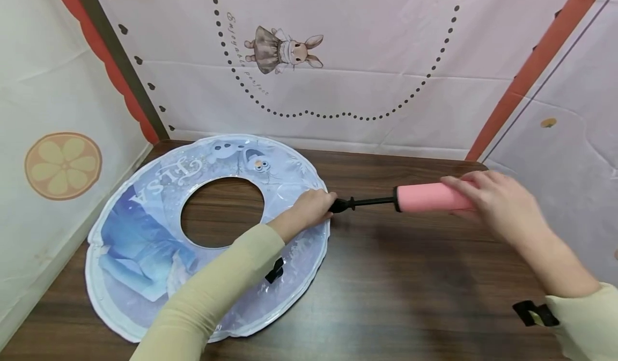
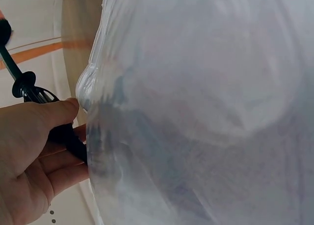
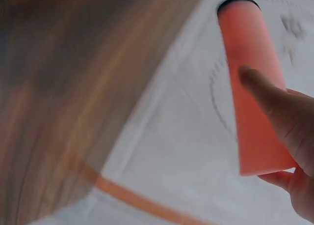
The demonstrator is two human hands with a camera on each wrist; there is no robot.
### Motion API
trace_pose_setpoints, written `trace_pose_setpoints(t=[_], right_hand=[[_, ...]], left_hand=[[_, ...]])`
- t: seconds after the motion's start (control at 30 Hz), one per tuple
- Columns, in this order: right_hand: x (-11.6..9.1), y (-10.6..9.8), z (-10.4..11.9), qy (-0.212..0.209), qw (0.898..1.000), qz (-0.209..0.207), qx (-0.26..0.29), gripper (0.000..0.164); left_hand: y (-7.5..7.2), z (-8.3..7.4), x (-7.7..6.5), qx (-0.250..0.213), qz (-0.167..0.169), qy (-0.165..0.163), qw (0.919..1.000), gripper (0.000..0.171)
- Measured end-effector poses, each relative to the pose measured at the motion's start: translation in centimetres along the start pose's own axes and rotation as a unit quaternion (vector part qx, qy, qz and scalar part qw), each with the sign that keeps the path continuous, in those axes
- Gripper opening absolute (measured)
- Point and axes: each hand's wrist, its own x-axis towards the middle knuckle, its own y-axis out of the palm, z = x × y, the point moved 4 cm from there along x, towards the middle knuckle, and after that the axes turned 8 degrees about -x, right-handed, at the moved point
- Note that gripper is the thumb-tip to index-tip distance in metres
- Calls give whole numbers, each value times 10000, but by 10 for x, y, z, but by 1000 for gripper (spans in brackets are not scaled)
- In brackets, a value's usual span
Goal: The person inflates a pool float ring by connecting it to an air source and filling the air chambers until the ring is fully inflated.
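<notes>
A hand air pump lies between the two hands, with a pink barrel, a thin black rod drawn out of it and a black handle. My left hand grips the black handle at the right edge of a printed inflatable swim ring. In the left wrist view, thumb and fingers close round the handle, right beside the ring's clear seam. My right hand holds the barrel near its far end, the thumb lying along its side in the right wrist view.
The swim ring looks puffed up and covers the left of the dark wooden table. Its centre hole shows the wood below. Printed cloth walls stand at the back and both sides. Each sleeve has a black strap piece near the wrist.
</notes>
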Motion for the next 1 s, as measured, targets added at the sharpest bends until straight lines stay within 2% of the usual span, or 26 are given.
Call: trace_pose_setpoints(t=[0.13,0.2,0.27,0.37,0.47,0.67,0.83,1.0], right_hand=[[-12,-8,-20,179,9998,-93,-81,78],[-12,-7,-18,110,9999,-103,-45,66],[-8,-1,-6,-40,10000,-83,21,58],[4,13,21,-189,9998,-85,29,68],[14,28,43,-181,9996,-171,-92,66],[27,42,64,-164,9990,-398,-157,66],[26,37,61,-396,9984,-356,-201,62],[18,22,38,-414,9989,-142,-164,62]], left_hand=[[1,1,-1,136,32,-64,9999,22],[1,0,-1,221,32,-3,9998,22],[0,-2,-1,271,-7,113,9996,21],[0,-6,-1,342,-37,248,9991,19],[1,-9,-1,375,-21,278,9989,17],[2,-7,-1,273,-84,221,9993,16],[1,-3,-1,117,4,86,9999,19],[-3,-2,1,128,48,85,9999,20]])
